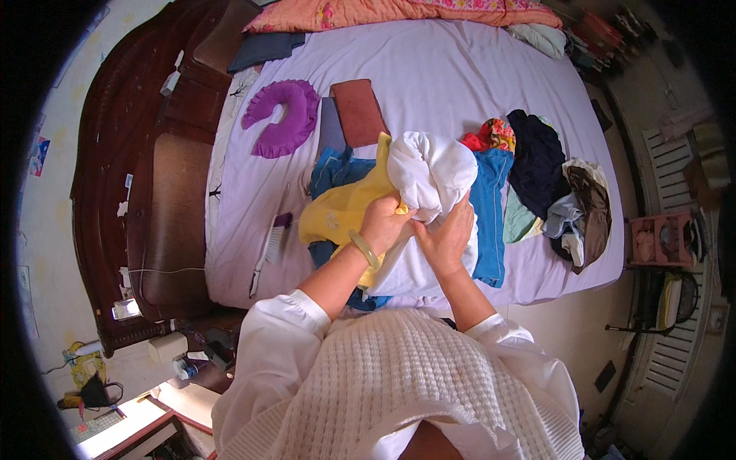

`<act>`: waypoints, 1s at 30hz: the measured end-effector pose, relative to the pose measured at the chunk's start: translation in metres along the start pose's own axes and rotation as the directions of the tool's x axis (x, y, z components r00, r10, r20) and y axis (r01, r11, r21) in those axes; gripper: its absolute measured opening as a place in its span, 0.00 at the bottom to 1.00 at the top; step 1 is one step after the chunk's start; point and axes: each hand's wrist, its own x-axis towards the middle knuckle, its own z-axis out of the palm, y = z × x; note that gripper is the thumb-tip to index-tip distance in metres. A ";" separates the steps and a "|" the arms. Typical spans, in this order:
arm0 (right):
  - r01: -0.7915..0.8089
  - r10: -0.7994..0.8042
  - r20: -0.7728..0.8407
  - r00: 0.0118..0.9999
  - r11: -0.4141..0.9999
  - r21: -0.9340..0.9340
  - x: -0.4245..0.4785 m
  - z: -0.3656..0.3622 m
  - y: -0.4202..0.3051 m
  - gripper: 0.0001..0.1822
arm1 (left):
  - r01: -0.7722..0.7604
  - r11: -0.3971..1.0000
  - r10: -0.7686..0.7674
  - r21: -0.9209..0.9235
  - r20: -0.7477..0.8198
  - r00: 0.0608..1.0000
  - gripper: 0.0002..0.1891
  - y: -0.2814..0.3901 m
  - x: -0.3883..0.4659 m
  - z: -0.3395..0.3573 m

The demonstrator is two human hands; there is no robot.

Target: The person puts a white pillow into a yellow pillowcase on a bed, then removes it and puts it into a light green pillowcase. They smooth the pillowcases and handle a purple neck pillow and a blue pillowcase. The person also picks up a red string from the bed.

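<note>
My left hand (382,225), a pale bangle on its wrist, grips a bunched bit of yellow fabric (339,210) that spreads leftward and has a small white motif. My right hand (449,238) is closed around the bunched white fabric (431,172), which puffs up above both hands. More white cloth hangs below, between my forearms. Whether the yellow and white parts form one garment, I cannot tell. Blue trousers or a similar blue garment (490,218) lie right of my right hand. Under the yellow fabric, another blue garment (322,172) partly shows.
On the lilac-sheeted bed (437,69) lie a purple neck pillow (296,112), folded brown cloth (359,112) and a bed brush (270,247). Dark clothes (535,152) and other crumpled garments (586,213) pile up at right. A dark wooden headboard (172,201) borders the left side.
</note>
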 end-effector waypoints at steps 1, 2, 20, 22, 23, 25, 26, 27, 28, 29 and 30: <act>-0.003 0.004 -0.010 1.000 1.000 0.018 0.001 0.000 0.000 0.59 | 0.025 1.000 -0.025 -0.010 0.006 1.000 0.11 0.000 0.000 0.000; 0.017 -0.017 -0.003 1.000 1.000 -0.006 0.002 0.001 0.003 0.59 | 0.051 0.999 -0.050 -0.020 0.012 0.999 0.11 0.000 0.000 0.000; -0.066 0.066 0.004 0.998 0.989 0.132 0.022 -0.002 0.022 0.55 | -0.053 0.961 0.074 0.272 -0.068 0.995 0.11 -0.005 0.013 0.024; -0.031 0.030 0.009 1.000 0.997 0.065 0.018 -0.004 0.024 0.54 | -0.104 0.955 0.125 0.276 -0.058 0.991 0.12 -0.005 0.013 0.024; -0.013 0.012 0.012 1.000 0.999 0.033 0.016 -0.004 0.025 0.54 | -0.093 0.951 0.115 0.294 -0.059 0.992 0.11 -0.004 0.013 0.024; 0.061 -0.061 -0.018 0.998 0.998 -0.006 0.013 -0.001 0.032 0.53 | -0.077 0.941 0.103 0.331 -0.060 0.993 0.11 -0.003 0.016 0.025; 0.094 -0.095 -0.025 0.995 0.995 -0.018 0.013 0.000 0.036 0.52 | -0.048 0.952 0.073 0.303 -0.071 0.995 0.11 -0.002 0.017 0.025; 0.126 -0.127 -0.033 0.991 0.991 -0.036 0.014 -0.001 0.039 0.51 | -0.020 0.962 0.042 0.272 -0.077 0.996 0.12 -0.002 0.019 0.026; 0.143 -0.144 -0.010 0.990 0.989 -0.033 0.015 0.000 0.040 0.49 | 0.007 0.971 0.012 0.240 -0.081 0.997 0.12 -0.002 0.020 0.027; 0.160 -0.159 0.011 0.987 0.987 -0.030 0.016 0.001 0.040 0.48 | 0.004 0.976 0.011 0.217 -0.068 0.998 0.12 -0.003 0.021 0.027; 0.174 -0.173 0.031 0.984 0.984 -0.030 0.018 0.001 0.039 0.47 | 0.000 0.981 0.010 0.194 -0.052 0.999 0.12 -0.002 0.022 0.025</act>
